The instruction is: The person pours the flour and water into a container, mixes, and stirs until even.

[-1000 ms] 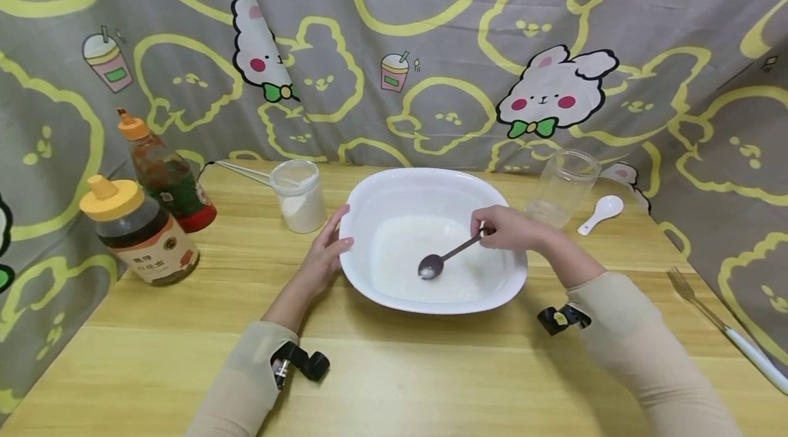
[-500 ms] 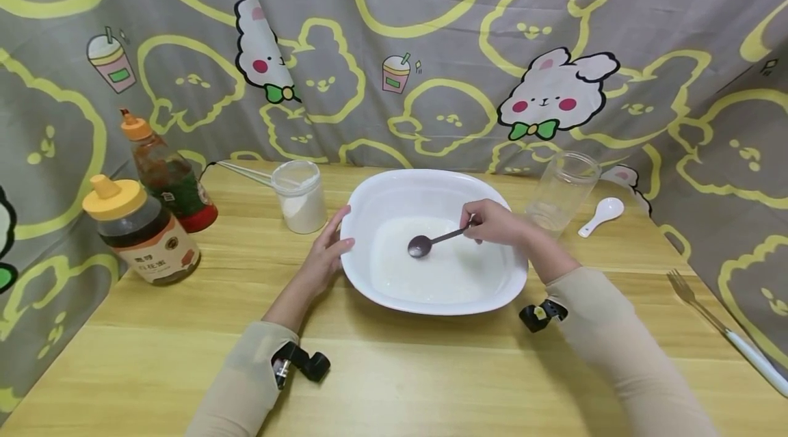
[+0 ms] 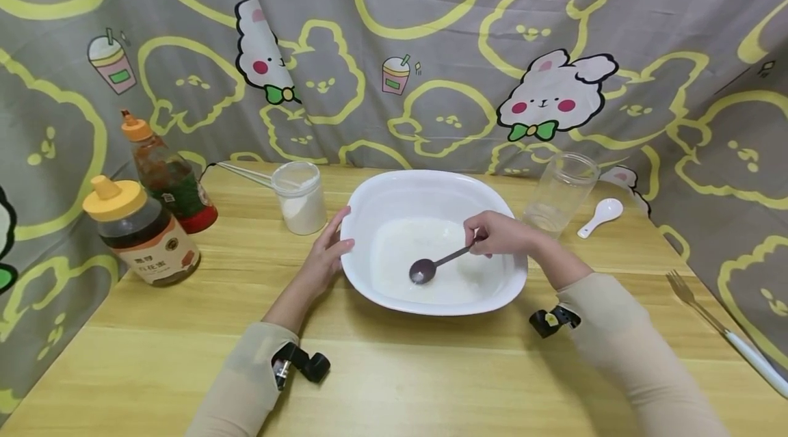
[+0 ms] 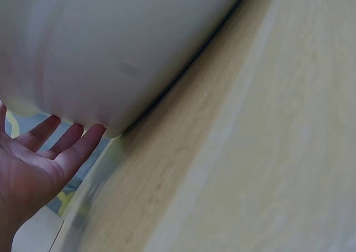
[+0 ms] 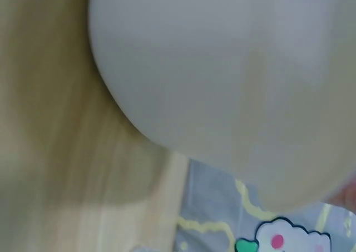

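Note:
A white oval basin (image 3: 431,180) with a milky white layer (image 3: 394,252) at its bottom stands mid-table. My left hand (image 3: 325,250) holds its left side, thumb at the rim. In the left wrist view, spread fingers (image 4: 80,146) touch the outer wall. My right hand (image 3: 498,233) reaches over the right rim and pinches the handle of a dark brown spoon (image 3: 452,256). The spoon's bowl is low over the milky layer, a white patch showing in it. In the right wrist view the basin wall (image 5: 211,85) hides nearly all of that hand.
Left are a yellow-capped honey jar (image 3: 150,245), a sauce bottle (image 3: 175,184) and a jar of white powder (image 3: 301,204). Right are a clear glass jar (image 3: 560,191), a white spoon (image 3: 600,215) and a fork (image 3: 714,317). A patterned curtain (image 3: 369,47) hangs behind.
The spoon's bowl has moved left and away, then back toward the front, inside the basin, with my right hand. The left hand and basin stay put.

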A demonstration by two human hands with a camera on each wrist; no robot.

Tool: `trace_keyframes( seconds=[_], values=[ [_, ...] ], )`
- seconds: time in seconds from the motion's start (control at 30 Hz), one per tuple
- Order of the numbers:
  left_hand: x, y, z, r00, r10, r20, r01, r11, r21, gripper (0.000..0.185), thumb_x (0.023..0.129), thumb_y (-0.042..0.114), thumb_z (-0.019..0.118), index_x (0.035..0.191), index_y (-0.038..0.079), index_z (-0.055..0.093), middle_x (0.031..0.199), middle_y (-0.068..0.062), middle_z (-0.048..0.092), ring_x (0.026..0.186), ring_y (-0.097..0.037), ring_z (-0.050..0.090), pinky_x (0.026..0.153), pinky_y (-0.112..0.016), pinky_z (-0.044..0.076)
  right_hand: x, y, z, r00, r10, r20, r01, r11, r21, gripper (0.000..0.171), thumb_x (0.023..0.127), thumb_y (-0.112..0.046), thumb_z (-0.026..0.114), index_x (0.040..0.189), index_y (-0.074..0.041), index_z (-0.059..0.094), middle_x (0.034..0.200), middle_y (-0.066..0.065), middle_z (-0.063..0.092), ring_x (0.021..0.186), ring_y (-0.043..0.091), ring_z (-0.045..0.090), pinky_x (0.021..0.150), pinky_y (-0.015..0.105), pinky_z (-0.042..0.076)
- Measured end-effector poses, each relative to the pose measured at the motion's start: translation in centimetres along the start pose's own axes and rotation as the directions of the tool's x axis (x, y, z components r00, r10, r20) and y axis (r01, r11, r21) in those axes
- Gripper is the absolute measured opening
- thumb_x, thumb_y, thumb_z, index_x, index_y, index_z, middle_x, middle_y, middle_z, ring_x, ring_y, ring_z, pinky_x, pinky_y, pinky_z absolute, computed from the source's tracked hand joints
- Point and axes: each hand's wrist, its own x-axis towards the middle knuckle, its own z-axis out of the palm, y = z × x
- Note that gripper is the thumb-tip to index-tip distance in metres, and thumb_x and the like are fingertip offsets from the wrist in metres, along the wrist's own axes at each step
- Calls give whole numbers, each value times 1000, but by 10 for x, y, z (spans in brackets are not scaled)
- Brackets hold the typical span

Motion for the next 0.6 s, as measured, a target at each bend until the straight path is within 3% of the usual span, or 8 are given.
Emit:
trace_keyframes(
  seconds=[0.17, 0.3, 0.43, 0.6],
  values=[
    [0, 0, -1, 1000, 3, -1, -3, 1000, 3, 63, 81, 11, 50, 137, 23, 24, 132, -18, 28, 111, -41, 36, 77, -45, 46, 3, 5, -9, 986, 102, -134, -109, 993, -46, 5, 77, 4, 53, 74, -1, 55, 55, 6, 50, 48, 14, 43, 47, 24, 35],
    [-1, 0, 0, 1000, 0, -1, 0, 1000, 0, 64, 80, 11, 51, 137, 23, 24, 132, -18, 29, 111, -40, 35, 78, -44, 46, 15, 6, -5, 980, 104, -167, -108, 994, -13, 4, 76, 3, 54, 74, -1, 54, 52, 3, 48, 47, 13, 43, 46, 24, 33],
    [-1, 0, 0, 1000, 2, -6, -2, 1000, -1, 64, 80, 11, 51, 137, 23, 24, 131, -19, 30, 110, -41, 35, 77, -43, 46, 28, 5, 7, 990, 59, -130, -50, 996, 71, 4, 76, 3, 55, 74, -1, 54, 51, 2, 47, 47, 13, 43, 45, 22, 32],
    [0, -1, 0, 1000, 3, -3, -3, 1000, -5, 63, 81, 10, 50, 137, 23, 24, 131, -19, 30, 111, -42, 34, 78, -46, 45, 25, 0, 15, 1000, 11, 6, -12, 992, 129, 5, 76, 3, 55, 74, -2, 55, 51, 1, 45, 47, 11, 39, 44, 20, 32]
  ],
)
